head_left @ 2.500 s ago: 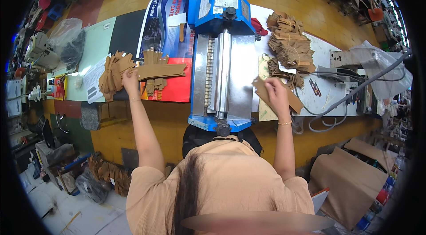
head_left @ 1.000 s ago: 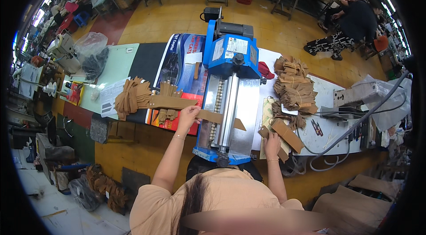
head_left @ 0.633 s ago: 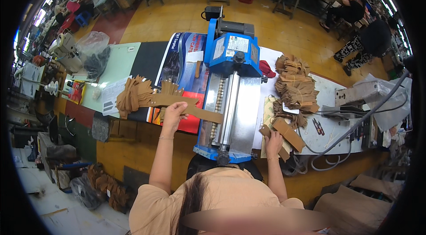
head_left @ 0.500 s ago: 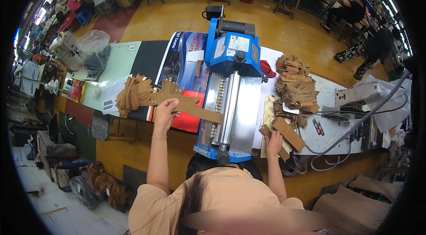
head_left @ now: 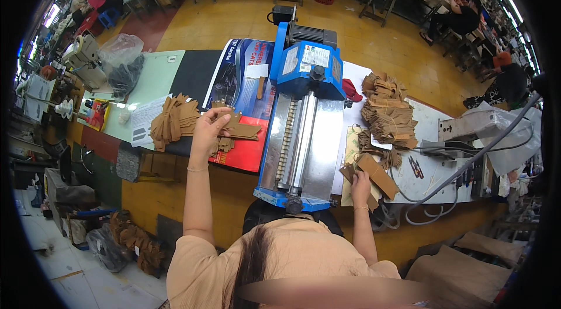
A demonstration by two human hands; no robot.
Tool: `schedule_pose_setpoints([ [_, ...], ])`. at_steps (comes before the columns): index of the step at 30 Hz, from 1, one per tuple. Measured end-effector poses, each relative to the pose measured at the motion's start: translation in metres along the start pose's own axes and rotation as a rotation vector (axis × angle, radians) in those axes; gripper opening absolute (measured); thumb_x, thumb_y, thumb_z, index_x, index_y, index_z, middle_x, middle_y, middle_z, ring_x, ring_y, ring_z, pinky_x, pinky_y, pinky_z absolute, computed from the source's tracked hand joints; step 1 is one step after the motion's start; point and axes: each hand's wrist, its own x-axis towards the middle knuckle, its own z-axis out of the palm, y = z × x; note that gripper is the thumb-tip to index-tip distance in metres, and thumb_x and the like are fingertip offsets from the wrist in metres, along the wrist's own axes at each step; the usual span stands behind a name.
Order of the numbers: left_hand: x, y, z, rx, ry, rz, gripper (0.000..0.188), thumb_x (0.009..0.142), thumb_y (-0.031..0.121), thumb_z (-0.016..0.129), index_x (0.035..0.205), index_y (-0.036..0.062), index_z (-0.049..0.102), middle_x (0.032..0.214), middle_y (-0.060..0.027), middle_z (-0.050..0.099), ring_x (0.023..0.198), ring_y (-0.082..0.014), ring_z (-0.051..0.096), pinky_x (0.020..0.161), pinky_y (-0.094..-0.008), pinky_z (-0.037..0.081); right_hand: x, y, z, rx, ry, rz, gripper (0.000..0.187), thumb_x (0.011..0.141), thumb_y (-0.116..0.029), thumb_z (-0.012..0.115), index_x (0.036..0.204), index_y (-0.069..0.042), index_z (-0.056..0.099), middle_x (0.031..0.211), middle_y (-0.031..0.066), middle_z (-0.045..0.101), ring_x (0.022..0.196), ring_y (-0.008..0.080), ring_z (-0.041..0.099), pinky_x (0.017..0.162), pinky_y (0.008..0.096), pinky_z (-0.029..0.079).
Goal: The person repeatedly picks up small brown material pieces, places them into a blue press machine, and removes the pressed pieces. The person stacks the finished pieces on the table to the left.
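Note:
My left hand [head_left: 211, 128] is over loose brown strips [head_left: 244, 130] left of the roller machine, its fingers bent; what they hold, if anything, is hidden among the strips. A fanned bundle of brown strips [head_left: 174, 121] lies just left of it. My right hand [head_left: 360, 185], at the machine's right side, is closed on a brown strip [head_left: 347, 172], beside a flat stack of wider brown strips [head_left: 378, 176]. Between my hands stands the blue machine [head_left: 310, 69] with a shiny metal roller [head_left: 302, 139]; no strip shows at its roller.
Tied bundles of brown strips [head_left: 387, 110] are heaped right of the machine, near red-handled snippers [head_left: 416, 167] and a grey hose [head_left: 461, 163]. A printed sheet [head_left: 147, 119] and a clear plastic bag [head_left: 124, 61] lie left. Other people sit at far tables.
The brown strip at the roller has come away from it. My left hand has shifted slightly left and up, over the loose strips. My right hand stays by the stack.

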Motion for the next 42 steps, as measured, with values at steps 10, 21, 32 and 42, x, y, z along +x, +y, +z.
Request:
schedule_pose_setpoints([
  [10,0.049,-0.112,-0.122,0.407,0.291,-0.123,0.029,0.087,0.009,0.064,0.115,-0.0002,0.062,0.091,-0.0103,0.066,0.066,-0.0171,0.065,0.057,-0.0243,0.052,0.006,-0.015,-0.026,0.115,0.002,-0.003,0.017,0.094,-0.008,0.053,0.106,-0.001,0.061,0.101,0.0190,0.063,0.095,0.0381,0.060,0.081,0.0425,0.048],
  [21,-0.015,-0.160,-0.101,0.986,-0.014,-0.426,0.025,0.088,0.021,0.059,0.090,-0.0009,0.069,0.073,-0.0140,0.070,0.065,-0.0260,0.069,0.057,-0.0342,0.054,0.032,-0.049,-0.049,0.266,0.003,-0.043,0.018,0.093,-0.009,0.055,0.105,0.002,0.064,0.098,0.0204,0.067,0.090,0.0374,0.064,0.080,0.0395,0.050],
  [32,-0.148,-0.305,-0.024,0.464,-0.725,-0.631,0.054,0.099,0.040,0.045,0.145,0.0113,0.041,0.156,-0.0140,0.027,0.144,-0.0322,0.023,0.117,-0.0393,0.021,0.028,-0.051,-0.046,0.267,-0.091,-0.038,0.020,0.093,-0.012,0.056,0.107,0.002,0.063,0.094,0.0210,0.067,0.085,0.0347,0.066,0.077,0.0363,0.050],
  [42,-0.130,-0.293,-0.025,0.670,-0.563,-0.742,0.059,0.097,0.050,0.045,0.144,0.0138,0.044,0.143,-0.0172,0.047,0.134,-0.0320,0.041,0.111,-0.0391,0.031,0.042,-0.074,-0.076,0.477,-0.174,-0.055,0.024,0.093,-0.013,0.059,0.110,0.004,0.063,0.092,0.0148,0.070,0.079,0.0181,0.063,0.074,0.0301,0.049],
])
